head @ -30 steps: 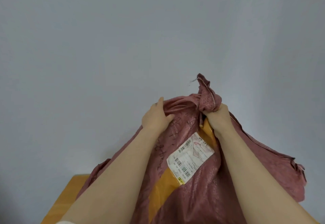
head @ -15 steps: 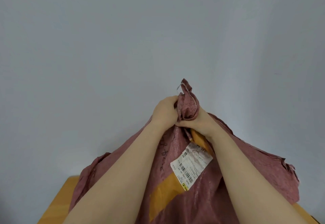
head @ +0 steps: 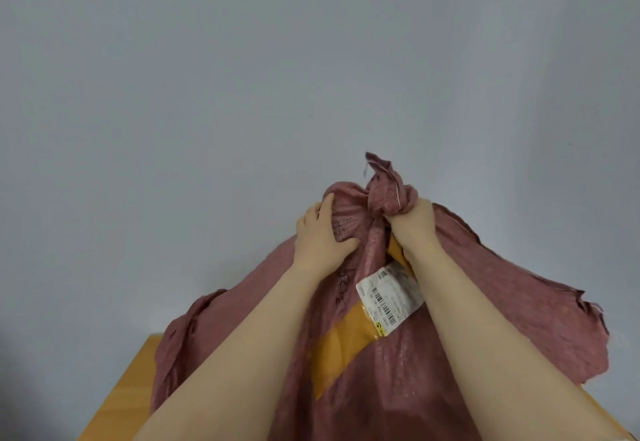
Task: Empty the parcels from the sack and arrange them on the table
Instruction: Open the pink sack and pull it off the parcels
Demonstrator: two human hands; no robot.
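Dusty-pink woven cloth fills the lower middle of the view: the sack [head: 485, 302] stands heaped on a yellow-orange wooden table [head: 117, 395]. Its top is gathered into a bunched neck. The right hand [head: 417, 222] is closed in a fist around that neck, and a frayed tuft with a loose white thread sticks up above the knuckles. The left hand [head: 320, 232] grips a fold of cloth just beside it, fingers curled over the top and thumb pressed into the near side.

A white shipping label [head: 389, 296] lies tilted between the two forearms. It carries several barcodes, small print too fine to read, and a round yellow logo at its lower corner. It sits on a yellow strip [head: 346, 347] running diagonally down the sack; I cannot tell whether this is tape or a parcel's wrapper. Dark handwritten marks [head: 343, 284] run down the cloth near the left wrist, illegible.

The sack's right edge is ragged and flares out wide past the right forearm. Bare tabletop shows left of the sack, up to the table's far-left corner, and as a sliver at lower right. Behind is a plain grey-blue wall [head: 242, 76].
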